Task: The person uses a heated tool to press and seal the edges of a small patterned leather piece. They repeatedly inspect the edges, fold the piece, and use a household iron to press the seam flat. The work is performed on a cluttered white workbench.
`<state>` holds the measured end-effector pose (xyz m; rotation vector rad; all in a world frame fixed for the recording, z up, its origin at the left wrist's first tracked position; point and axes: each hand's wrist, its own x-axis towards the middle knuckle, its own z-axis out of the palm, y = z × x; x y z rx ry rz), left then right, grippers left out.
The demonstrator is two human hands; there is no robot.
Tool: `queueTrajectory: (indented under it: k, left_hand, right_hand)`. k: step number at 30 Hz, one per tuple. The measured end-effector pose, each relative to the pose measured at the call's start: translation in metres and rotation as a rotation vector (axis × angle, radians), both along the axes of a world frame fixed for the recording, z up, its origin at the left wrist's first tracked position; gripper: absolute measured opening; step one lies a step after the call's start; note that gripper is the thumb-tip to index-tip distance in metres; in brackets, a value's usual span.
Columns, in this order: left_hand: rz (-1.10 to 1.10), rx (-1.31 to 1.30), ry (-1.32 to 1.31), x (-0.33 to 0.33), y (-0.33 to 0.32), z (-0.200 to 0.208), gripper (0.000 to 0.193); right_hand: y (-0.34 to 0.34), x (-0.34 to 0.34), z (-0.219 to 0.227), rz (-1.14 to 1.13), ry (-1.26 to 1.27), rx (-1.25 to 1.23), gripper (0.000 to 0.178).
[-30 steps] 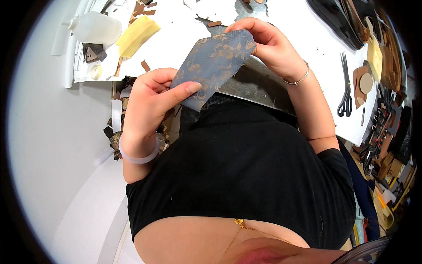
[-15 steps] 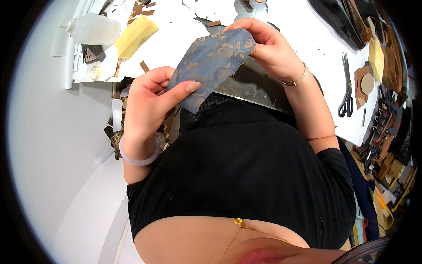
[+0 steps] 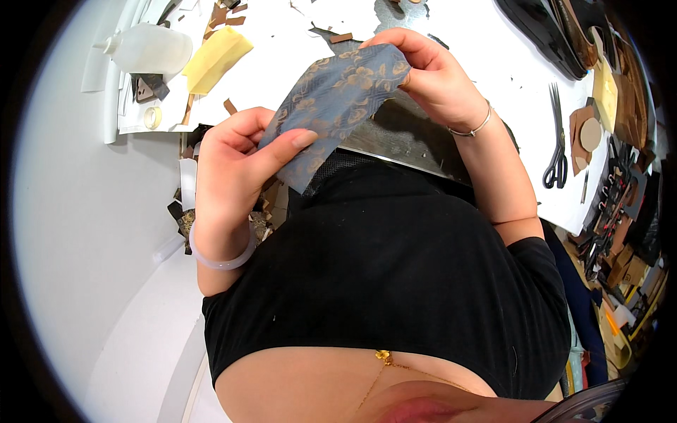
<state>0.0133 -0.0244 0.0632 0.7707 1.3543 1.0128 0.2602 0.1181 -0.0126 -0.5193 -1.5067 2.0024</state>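
A blue-grey piece of fabric (image 3: 331, 95) with a tan floral pattern is stretched between my two hands, above the table's near edge. My left hand (image 3: 243, 158) pinches its left end, thumb on top and fingers underneath. At the upper right corner my right hand (image 3: 430, 74) grips it between thumb and fingers. The lower tip of the fabric hangs free beside my black top. Under it and my right wrist lies a dark, smooth slab (image 3: 416, 137) at the table edge, partly covered by the fabric.
On the left stand a translucent squeeze bottle (image 3: 151, 48), a yellow sponge-like block (image 3: 217, 60) and a tape roll (image 3: 152, 117). Black scissors (image 3: 556, 144) lie at right, beside a round beige disc (image 3: 590, 134). Black shoes (image 3: 539, 32) sit at the far right. Brown scraps (image 3: 341, 37) litter the white table.
My left hand has shifted slightly left, drawing the fabric's left end with it. The fabric looks flatter and its lower tip hangs lower. My right hand has barely moved.
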Motion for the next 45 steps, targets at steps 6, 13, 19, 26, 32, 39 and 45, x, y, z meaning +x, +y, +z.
queueTrajectory:
  k: [6,13,19,26,32,39,45]
  left_hand:
    - [0.016,-0.040,-0.048,-0.001,0.000,0.005,0.010]
    - [-0.018,-0.037,-0.004,0.000,0.001,0.001,0.010]
    - [-0.024,0.057,0.110,0.004,0.000,-0.003,0.010]
    - [-0.039,0.085,0.215,0.006,0.001,-0.002,0.012]
    - [-0.048,0.121,0.247,0.003,-0.001,-0.006,0.018]
    - [-0.059,0.157,0.107,0.001,-0.004,-0.012,0.031]
    - [-0.069,0.328,0.036,0.005,-0.001,-0.024,0.059]
  right_hand:
    - [0.000,0.000,0.001,0.009,0.008,0.013,0.038]
    - [0.000,0.001,0.001,0.017,0.014,0.014,0.037]
    - [-0.001,0.000,0.001,0.001,0.006,0.001,0.037]
    - [-0.001,0.000,-0.003,-0.027,-0.023,0.020,0.036]
    - [-0.002,-0.001,-0.001,0.005,-0.049,0.026,0.027]
    - [-0.011,-0.005,0.005,-0.023,-0.045,-0.064,0.036]
    - [-0.012,-0.004,0.014,0.002,-0.030,-0.090,0.037]
